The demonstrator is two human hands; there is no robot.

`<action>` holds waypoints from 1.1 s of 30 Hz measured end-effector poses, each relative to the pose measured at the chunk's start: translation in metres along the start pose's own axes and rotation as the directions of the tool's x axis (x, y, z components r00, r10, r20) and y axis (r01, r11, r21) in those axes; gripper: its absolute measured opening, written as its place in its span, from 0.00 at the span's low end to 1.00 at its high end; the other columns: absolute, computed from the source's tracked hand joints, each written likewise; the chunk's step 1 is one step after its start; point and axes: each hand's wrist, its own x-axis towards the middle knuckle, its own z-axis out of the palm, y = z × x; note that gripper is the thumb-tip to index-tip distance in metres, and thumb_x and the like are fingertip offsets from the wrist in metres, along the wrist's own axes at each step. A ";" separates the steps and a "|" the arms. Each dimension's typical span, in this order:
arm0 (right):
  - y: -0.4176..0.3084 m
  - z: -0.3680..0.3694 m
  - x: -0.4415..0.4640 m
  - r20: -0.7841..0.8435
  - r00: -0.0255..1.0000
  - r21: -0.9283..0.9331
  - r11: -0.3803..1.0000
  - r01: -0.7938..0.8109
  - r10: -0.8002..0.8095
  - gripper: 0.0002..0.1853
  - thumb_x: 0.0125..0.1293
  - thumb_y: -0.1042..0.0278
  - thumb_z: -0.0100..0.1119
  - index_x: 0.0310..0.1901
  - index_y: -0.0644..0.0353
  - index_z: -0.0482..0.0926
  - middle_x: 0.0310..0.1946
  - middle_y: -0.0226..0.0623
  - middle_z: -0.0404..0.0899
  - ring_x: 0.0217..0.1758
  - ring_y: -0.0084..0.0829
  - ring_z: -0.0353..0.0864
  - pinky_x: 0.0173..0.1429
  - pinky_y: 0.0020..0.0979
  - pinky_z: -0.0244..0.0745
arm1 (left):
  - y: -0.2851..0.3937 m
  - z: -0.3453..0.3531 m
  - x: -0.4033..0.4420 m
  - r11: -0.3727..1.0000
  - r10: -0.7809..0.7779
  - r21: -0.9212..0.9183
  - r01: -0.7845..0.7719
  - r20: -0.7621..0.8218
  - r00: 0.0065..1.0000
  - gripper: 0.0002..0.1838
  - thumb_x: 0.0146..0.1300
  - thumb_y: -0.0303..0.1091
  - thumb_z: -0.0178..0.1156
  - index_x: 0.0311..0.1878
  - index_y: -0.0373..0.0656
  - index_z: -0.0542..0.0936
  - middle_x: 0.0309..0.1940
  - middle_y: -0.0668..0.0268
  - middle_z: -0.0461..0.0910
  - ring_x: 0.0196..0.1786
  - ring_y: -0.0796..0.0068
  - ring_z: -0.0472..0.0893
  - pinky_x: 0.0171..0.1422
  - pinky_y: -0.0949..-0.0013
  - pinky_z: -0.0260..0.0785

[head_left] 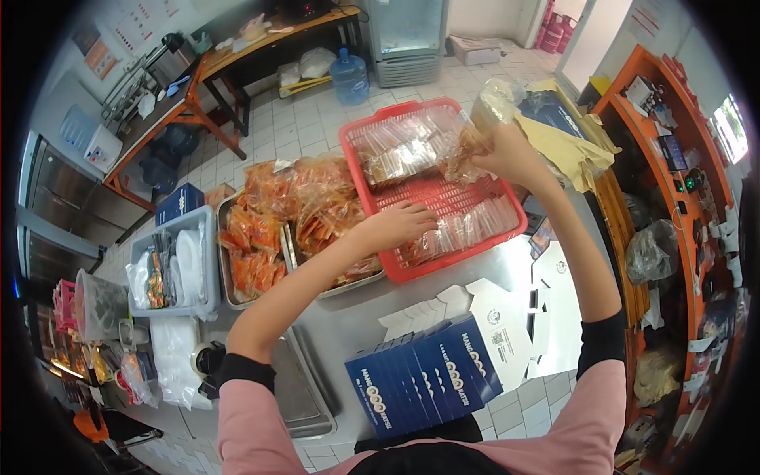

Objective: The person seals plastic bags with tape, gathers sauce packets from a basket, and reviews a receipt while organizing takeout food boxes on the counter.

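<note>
A red plastic basket (439,196) stands on the steel table, with clear sachets (400,150) packed at its far side and another row of clear sachets (467,229) along its near side. My left hand (400,225) lies over the basket's left part, fingers stretched out, with nothing visible in it. At the far right rim, my right hand (507,152) is closed on a bunch of clear plastic sachets (465,150) with something brownish inside. Its fingertips are partly hidden. Left of the basket, steel trays (289,252) hold many orange-red sachets (257,233).
A stack of blue printed boxes (423,380) lies at the table's front edge, beside white cartons (499,321). On the left are a grey-blue bin (210,261), a tape dispenser (207,360) and an empty-looking tray (305,388). Brown paper (566,146) lies at the far right.
</note>
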 end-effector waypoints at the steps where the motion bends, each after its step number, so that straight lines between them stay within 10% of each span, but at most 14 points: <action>1: 0.005 -0.006 -0.003 -0.002 1.000 0.005 1.000 -0.015 0.015 0.13 0.41 0.67 0.63 0.23 0.73 0.76 0.14 0.49 0.72 0.19 0.36 0.73 0.28 0.33 0.69 | -0.003 0.009 0.013 0.997 0.047 -0.055 -0.046 0.003 0.999 0.21 0.50 0.28 0.52 0.51 0.45 0.70 0.51 0.66 0.69 0.56 0.69 0.67 0.58 0.65 0.60; 12: 0.050 -0.021 -0.033 0.127 0.985 0.191 0.972 -0.137 0.114 0.12 0.40 0.67 0.63 0.27 0.67 0.82 0.15 0.43 0.76 0.18 0.28 0.74 0.25 0.29 0.69 | -0.013 0.058 0.062 0.981 0.191 0.011 -0.194 0.128 0.973 0.41 0.39 0.32 0.64 0.61 0.49 0.61 0.60 0.65 0.61 0.65 0.69 0.58 0.69 0.62 0.47; 33: 0.030 -0.054 -0.067 0.122 0.989 0.166 0.981 -0.099 0.079 0.13 0.45 0.68 0.61 0.33 0.65 0.82 0.18 0.41 0.78 0.21 0.24 0.74 0.29 0.27 0.69 | -0.011 0.048 0.034 0.894 0.353 0.206 -0.398 0.225 0.908 0.12 0.50 0.32 0.52 0.40 0.43 0.75 0.42 0.69 0.75 0.58 0.70 0.66 0.70 0.54 0.46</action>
